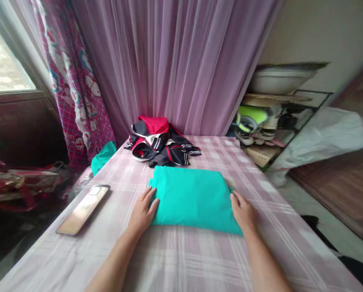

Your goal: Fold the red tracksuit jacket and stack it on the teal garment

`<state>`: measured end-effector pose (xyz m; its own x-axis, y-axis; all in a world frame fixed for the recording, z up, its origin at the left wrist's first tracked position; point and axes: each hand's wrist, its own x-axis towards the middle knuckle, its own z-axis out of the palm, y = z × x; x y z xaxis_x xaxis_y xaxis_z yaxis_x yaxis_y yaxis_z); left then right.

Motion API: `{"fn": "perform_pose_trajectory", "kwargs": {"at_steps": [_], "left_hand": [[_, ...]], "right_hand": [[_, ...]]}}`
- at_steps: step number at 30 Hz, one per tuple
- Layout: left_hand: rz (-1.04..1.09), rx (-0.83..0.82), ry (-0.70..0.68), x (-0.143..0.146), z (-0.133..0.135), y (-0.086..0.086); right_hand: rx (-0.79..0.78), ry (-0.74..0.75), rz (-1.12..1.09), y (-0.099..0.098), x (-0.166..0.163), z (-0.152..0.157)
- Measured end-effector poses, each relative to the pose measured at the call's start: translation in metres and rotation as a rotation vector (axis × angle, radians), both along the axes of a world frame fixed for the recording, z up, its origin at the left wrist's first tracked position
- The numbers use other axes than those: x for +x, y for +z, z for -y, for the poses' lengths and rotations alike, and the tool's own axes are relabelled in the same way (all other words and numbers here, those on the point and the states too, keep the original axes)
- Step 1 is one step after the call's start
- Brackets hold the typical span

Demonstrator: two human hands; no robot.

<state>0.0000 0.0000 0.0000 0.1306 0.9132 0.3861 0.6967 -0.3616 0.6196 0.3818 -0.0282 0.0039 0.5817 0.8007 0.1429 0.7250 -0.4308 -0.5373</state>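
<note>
A folded teal cloth [193, 198] lies flat in front of me, a thick rectangle with layered edges at its left and right ends. My left hand [144, 211] rests against its left edge, open, thumb and fingers apart and fingertips touching the fabric. At the opposite end, my right hand [243, 211] touches the right edge with its fingers stretched out; part of that hand's underside is hidden. Just beyond the cloth sits a crumpled heap of dark navy, red and white clothing [161, 142] with striped cuffs.
A phone [83, 209] lies face down at left on the checked tablecloth [181, 259]. Another teal cloth [104, 157] hangs by the left edge. Purple curtains [181, 65] close off the back. At right stands a rack [309, 121] with shoes and a basin [281, 79].
</note>
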Motion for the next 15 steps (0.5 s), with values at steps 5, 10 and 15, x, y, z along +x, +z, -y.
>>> {"fn": "perform_pose_trajectory", "kwargs": {"at_steps": [5, 10, 15], "left_hand": [[0.009, 0.017, 0.004, -0.0007, -0.0018, -0.0026], [0.006, 0.018, 0.004, -0.0004, -0.0023, -0.002], [-0.008, 0.016, 0.008, -0.0005, -0.0021, -0.0007]], "right_hand": [[0.057, 0.032, 0.014, -0.0018, 0.0009, 0.0018], [0.07, 0.07, 0.026, -0.0027, 0.0012, 0.0031], [0.068, 0.07, 0.023, -0.0034, 0.0017, 0.0027]]}}
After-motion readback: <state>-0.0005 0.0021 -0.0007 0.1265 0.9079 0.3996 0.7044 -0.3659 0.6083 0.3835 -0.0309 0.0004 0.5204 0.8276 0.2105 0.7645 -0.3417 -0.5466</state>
